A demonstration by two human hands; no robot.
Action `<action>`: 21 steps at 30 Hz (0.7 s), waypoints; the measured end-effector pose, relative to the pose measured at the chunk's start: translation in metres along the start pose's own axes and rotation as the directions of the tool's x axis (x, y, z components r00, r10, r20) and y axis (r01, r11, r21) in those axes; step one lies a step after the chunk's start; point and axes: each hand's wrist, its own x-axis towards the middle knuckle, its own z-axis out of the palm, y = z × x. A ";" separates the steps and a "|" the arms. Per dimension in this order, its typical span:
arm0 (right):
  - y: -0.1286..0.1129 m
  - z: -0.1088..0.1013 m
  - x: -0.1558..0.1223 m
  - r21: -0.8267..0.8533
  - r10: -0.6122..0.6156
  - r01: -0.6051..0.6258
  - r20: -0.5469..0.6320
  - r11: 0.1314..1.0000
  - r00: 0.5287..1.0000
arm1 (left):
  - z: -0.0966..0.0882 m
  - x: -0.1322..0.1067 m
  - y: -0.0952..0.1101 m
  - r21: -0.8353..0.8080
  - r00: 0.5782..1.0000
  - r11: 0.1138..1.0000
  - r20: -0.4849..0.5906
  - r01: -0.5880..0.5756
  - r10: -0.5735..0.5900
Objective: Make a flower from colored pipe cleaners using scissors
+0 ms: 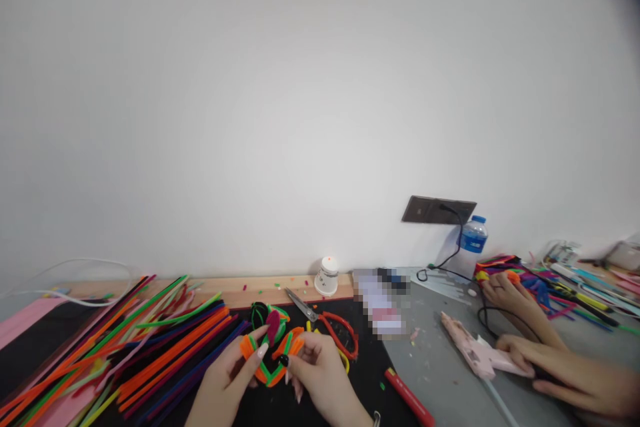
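Note:
Both my hands meet low in the middle of the view around a small craft piece [276,345] bent from orange and green pipe cleaners with a dark red loop on top. My left hand [227,380] pinches its left orange part between thumb and fingers. My right hand [320,373] grips its right orange part, fingers curled. The piece is held just above a black mat [360,373].
A fan of loose coloured pipe cleaners [150,340] lies to the left. Red-handled scissors [330,323], a white cup [327,276] and a red tool [409,397] lie near. At right, another person's hands [520,320] rest by a pink glue gun [475,350], a water bottle [473,235] and more pipe cleaners.

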 end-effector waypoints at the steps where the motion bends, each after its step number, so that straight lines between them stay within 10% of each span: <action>1: 0.001 0.000 0.000 0.003 0.001 -0.001 0.002 1.000 1.000 | -0.002 0.002 -0.001 -0.018 1.000 1.000 -0.005 0.004 -0.004; 21: 0.007 0.003 0.004 0.124 0.019 -0.021 0.018 0.992 1.000 | 0.005 0.001 0.004 -0.292 0.997 0.955 0.069 0.057 -0.039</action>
